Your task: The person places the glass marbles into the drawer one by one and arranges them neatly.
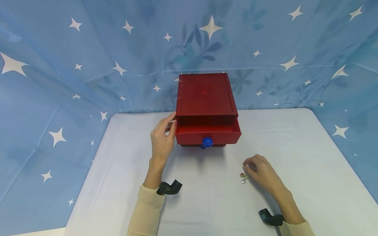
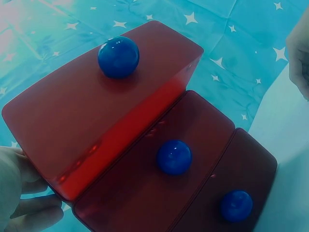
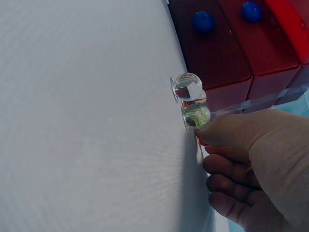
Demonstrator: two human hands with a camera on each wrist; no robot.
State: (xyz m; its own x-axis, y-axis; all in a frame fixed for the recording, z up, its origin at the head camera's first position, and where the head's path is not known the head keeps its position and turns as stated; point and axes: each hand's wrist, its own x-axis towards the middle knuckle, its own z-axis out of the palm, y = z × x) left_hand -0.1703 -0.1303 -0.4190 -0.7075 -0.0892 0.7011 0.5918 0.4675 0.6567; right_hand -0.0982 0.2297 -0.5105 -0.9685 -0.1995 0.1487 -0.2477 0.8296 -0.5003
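Observation:
A red drawer cabinet (image 1: 206, 95) stands at the back of the white table. Its top drawer (image 1: 208, 137) is pulled out, and each of its three drawers bears a blue knob (image 2: 119, 57). With extended fingers, my left hand (image 1: 163, 141) touches the cabinet's left side, beside the top drawer. My right hand (image 1: 262, 172) is low over the table, right of the cabinet, and pinches an orange-brown marble (image 1: 244, 164) between thumb and fingertip. Close by lie a clear marble (image 3: 188, 87), a yellow-green marble (image 3: 197, 115) and another orange-brown marble (image 1: 242, 175).
A blue cloth with white stars (image 1: 133, 65) hangs behind and around the white table (image 1: 295, 141). A black strap-on device (image 1: 169, 187) sits on the left wrist, another one (image 1: 270, 218) on the right wrist.

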